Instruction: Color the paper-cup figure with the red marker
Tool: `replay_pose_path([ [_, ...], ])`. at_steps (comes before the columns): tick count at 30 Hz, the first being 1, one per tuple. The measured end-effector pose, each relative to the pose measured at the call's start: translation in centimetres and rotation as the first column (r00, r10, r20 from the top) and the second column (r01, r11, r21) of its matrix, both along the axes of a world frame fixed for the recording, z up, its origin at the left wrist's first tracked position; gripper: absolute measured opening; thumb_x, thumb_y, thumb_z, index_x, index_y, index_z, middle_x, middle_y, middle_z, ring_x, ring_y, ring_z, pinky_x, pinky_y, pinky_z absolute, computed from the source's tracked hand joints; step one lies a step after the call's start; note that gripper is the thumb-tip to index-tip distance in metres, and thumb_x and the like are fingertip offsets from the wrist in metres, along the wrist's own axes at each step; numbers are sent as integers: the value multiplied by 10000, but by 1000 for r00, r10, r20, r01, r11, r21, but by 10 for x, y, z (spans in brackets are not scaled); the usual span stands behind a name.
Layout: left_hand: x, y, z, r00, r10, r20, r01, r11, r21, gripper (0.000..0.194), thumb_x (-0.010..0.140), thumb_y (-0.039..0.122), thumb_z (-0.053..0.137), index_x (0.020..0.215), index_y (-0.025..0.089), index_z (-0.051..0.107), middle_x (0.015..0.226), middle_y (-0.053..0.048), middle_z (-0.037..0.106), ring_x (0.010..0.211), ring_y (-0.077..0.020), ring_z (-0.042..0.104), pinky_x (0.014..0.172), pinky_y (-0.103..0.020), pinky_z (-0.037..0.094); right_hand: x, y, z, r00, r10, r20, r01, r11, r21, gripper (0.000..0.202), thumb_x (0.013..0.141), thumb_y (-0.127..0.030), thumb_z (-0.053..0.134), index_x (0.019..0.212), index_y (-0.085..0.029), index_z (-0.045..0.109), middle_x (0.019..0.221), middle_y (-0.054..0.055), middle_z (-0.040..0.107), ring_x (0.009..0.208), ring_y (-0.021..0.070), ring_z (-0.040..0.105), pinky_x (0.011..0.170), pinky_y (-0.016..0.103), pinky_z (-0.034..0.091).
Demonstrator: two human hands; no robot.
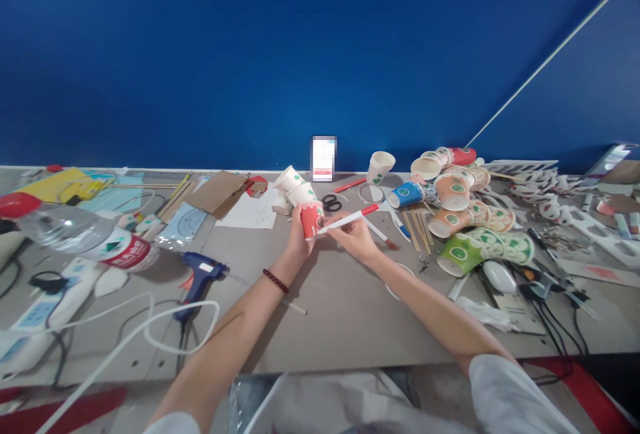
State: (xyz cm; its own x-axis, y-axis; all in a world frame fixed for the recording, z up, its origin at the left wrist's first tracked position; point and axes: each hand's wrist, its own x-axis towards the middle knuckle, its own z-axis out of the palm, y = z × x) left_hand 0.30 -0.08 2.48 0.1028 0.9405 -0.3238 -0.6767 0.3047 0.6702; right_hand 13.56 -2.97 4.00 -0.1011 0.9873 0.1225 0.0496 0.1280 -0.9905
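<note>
My left hand (299, 237) is wrapped round a red paper cup (311, 211) with white and green print, tilted above the table. Close behind it are white paper cups (295, 186) with green marks; whether they touch the red one I cannot tell. Between the fingers of my right hand (356, 234) is a white marker (345, 221) with a red end. Its other end points at the lower side of the red cup, touching or nearly so. Black-handled scissors (331, 203) lie just behind my hands, and a white sheet of paper (245, 211) lies to their left.
Stacked printed paper cups (455, 191) lie on the right, beside wooden sticks (420, 229). A blue glue gun (203, 281), a large bottle (100, 234), a power strip (55, 314) and loose white cable (150, 321) occupy the left. A phone (324, 157) leans on the blue wall.
</note>
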Motion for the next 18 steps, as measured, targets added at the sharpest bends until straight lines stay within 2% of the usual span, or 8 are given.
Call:
replay_pose_path([
  [4,0,1,-2,999,7,43,-8,1000,19,509,1004,518,325,916,150,666,711,-41,650,628,-151,612,594,-249,488,-1,1,1,999,-33,-1,33,999,-30,199,727,-332,725,869,-193,716,853,52,763,736,203,727,684,325,595],
  [8,1,1,-1,999,19,47,-19,1000,7,509,1001,514,345,914,133,671,714,-49,653,627,-151,609,594,-251,485,1,2,-1,999,-34,29,34,999,4,202,737,-335,732,874,-187,724,875,57,769,738,193,717,667,306,592],
  [13,1,0,2,1000,-11,3,11,1000,-12,551,1005,525,303,867,145,678,658,-58,644,590,-164,594,576,-268,464,2,1,-4,1000,-19,12,19,1000,16,122,709,-302,727,755,-189,723,846,65,774,804,226,734,695,314,592],
  [16,0,2,-3,1000,15,21,-15,1000,-12,532,1000,520,327,886,142,684,697,-54,660,623,-156,605,595,-257,470,1,0,-3,999,-46,17,46,999,2,168,719,-333,731,805,-189,721,845,60,763,754,209,724,673,312,593],
  [18,0,3,-7,999,13,46,-14,1000,16,490,963,546,428,921,138,695,748,-50,674,655,-152,620,622,-250,481,-1,0,-1,998,-65,22,64,998,9,213,735,-365,736,856,-191,717,887,60,756,762,198,721,668,304,596],
])
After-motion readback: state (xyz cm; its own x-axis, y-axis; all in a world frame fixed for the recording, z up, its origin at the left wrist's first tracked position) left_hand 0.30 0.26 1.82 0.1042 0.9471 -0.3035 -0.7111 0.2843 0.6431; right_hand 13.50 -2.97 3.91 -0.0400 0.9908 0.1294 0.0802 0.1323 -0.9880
